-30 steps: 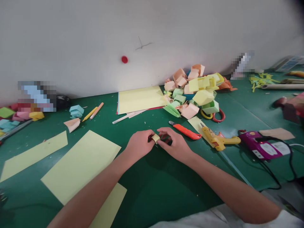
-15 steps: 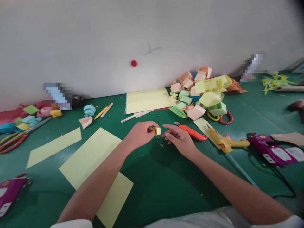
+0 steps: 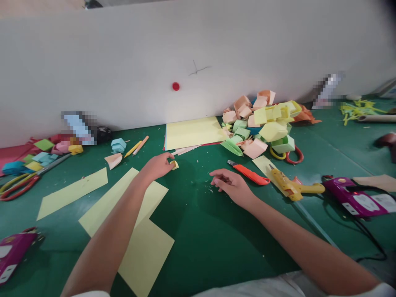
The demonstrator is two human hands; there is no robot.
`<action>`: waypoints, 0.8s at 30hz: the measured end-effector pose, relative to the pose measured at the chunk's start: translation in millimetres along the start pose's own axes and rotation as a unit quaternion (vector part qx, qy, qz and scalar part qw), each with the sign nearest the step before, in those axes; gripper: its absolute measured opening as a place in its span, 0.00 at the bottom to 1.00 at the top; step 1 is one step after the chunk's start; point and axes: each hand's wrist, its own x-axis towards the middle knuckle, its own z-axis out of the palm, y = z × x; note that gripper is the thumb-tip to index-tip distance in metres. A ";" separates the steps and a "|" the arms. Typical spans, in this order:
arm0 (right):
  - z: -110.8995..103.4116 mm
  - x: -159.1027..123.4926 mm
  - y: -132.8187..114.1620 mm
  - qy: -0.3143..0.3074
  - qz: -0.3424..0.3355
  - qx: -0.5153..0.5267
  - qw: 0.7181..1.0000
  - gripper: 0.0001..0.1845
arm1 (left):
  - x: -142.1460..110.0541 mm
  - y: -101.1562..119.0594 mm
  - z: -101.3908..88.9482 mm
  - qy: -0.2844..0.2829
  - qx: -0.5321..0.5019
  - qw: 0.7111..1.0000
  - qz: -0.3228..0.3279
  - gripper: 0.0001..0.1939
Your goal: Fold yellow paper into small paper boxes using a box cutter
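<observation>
Green and smooth, the surface (image 3: 198,255) is backed by a plain pale wall (image 3: 123,62). By the left hand (image 3: 158,167), a small yellow folded piece (image 3: 175,165) is pinched at the tips of the fingers; whether it also touches the surface cannot be told. Nothing is seen held by the right hand (image 3: 232,184), its fingers loosely curled. Many pieces seem already shaped: a heap of folded paper (image 3: 272,130), boxy and creased, is piled beyond and to the right of the right fingers. Flat, matt yellow sheets (image 3: 151,251) are left unfolded, on the near side of the left fingers. Right of the right fingers, an orange cutter (image 3: 251,174) with a ridged handle is laid; farther off, a yellow glue gun (image 3: 292,186).
</observation>
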 end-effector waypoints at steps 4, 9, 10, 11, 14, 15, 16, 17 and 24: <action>-0.8 -0.1 0.0 -0.004 -0.001 -0.014 1.000 0.14 | -19.9 -2.3 -1.7 0.016 0.001 1.000 -0.014 0.24; -6.9 -4.0 -4.4 -0.002 -0.011 -0.062 0.998 0.14 | -74.9 -25.0 -6.0 0.013 0.019 1.000 -0.011 0.28; -10.9 -4.8 -6.7 0.001 -0.015 -0.078 0.997 0.14 | -89.8 -34.9 -4.9 0.005 0.036 0.999 0.021 0.28; -16.2 -5.4 -9.3 0.006 -0.020 -0.097 0.995 0.14 | -105.0 -46.2 -2.5 -0.011 0.050 0.997 0.065 0.28; -37.7 -5.6 -17.6 0.030 -0.037 -0.164 0.985 0.13 | -148.1 -82.3 13.6 -0.053 0.108 0.983 0.142 0.30; -45.6 -5.4 -19.5 0.040 -0.042 -0.201 0.978 0.14 | -159.9 -92.5 21.8 -0.045 0.135 0.980 0.139 0.33; -53.0 -5.1 -20.6 0.054 -0.050 -0.298 0.952 0.17 | -170.0 -100.4 31.0 -0.037 0.161 0.977 0.132 0.36; -59.7 -4.9 -20.9 0.061 -0.041 -0.380 0.922 0.20 | -178.2 -105.5 40.9 -0.030 0.185 0.975 0.123 0.39; -80.9 -4.7 -10.1 0.063 0.077 -0.531 0.841 0.35 | -191.5 -57.7 101.2 0.121 0.252 0.959 0.035 0.37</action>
